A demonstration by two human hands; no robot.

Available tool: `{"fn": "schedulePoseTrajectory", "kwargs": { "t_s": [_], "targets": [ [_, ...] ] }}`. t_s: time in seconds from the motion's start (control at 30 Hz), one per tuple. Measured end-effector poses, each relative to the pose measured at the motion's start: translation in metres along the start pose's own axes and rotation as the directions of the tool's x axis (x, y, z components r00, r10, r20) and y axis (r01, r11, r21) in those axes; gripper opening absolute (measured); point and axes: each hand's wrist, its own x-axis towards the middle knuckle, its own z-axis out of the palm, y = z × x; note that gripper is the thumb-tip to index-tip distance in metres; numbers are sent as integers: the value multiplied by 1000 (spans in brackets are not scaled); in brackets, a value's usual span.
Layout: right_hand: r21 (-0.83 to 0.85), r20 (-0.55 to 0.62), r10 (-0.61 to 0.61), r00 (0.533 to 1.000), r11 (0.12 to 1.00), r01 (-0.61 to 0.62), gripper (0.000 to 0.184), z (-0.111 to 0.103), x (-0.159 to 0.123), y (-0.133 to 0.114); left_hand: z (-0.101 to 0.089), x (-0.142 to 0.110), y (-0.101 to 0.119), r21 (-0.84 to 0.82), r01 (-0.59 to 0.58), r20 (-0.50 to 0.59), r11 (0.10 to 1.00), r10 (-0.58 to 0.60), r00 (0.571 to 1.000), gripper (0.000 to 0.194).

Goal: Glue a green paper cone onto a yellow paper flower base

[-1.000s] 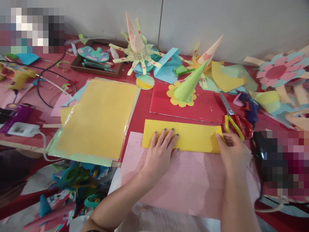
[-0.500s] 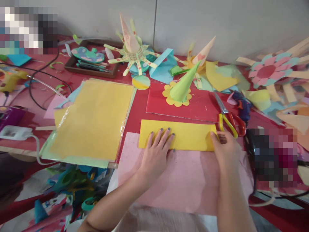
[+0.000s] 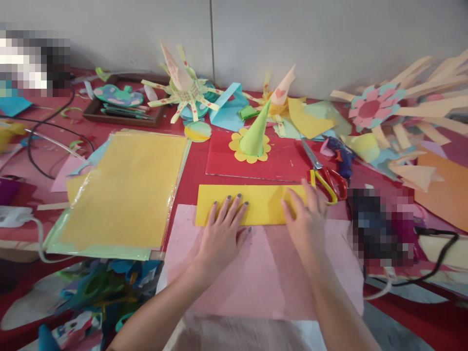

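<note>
A long yellow paper strip (image 3: 261, 204) lies flat across the top edge of a pink sheet (image 3: 263, 282). My left hand (image 3: 221, 234) rests on its left part, fingers stretched out and spread. At the strip's right end is my right hand (image 3: 306, 219), fingers apart and touching the paper, covering part of that end. Just beyond the right hand lie scissors (image 3: 320, 173) with yellow and red handles. Behind the strip, a green paper cone (image 3: 256, 136) with a yellow petal base (image 3: 239, 151) stands on a red board (image 3: 226, 163).
To the left lies a stack of yellow sheets (image 3: 127, 190) in clear plastic. A brown tray (image 3: 120, 117) with brushes stands at the back left. Paper cones with strips (image 3: 183, 90) line the wall. A glue gun (image 3: 340, 156) and a paper flower (image 3: 373, 107) are at the right.
My right hand has gone from pinching the strip's right edge to lying with spread fingers on that end. The left hand stays on the strip. The camera view has shifted slightly.
</note>
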Motion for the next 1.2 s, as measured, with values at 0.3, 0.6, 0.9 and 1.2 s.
{"fn": "schedulePoseTrajectory", "kwargs": {
  "t_s": [0.3, 0.6, 0.9, 1.2],
  "targets": [
    [218, 361, -214, 908, 966, 141, 49, 4, -13, -42, -3, 2, -1, 20, -15, -16, 1000, 15, 1000, 48],
    [220, 405, -193, 894, 969, 109, 57, 5, -13, -39, -8, 3, -1, 83, -29, 2, 996, 29, 1000, 47],
    [224, 462, -183, 868, 971, 86, 52, 9, -13, -38, -20, 28, 22, 108, 82, -18, 991, -81, 997, 27],
    [208, 447, -178, 877, 974, 92, 50, 7, -12, -41, 5, 42, 13, -36, -10, -100, 999, 6, 995, 42]
  ]
}}
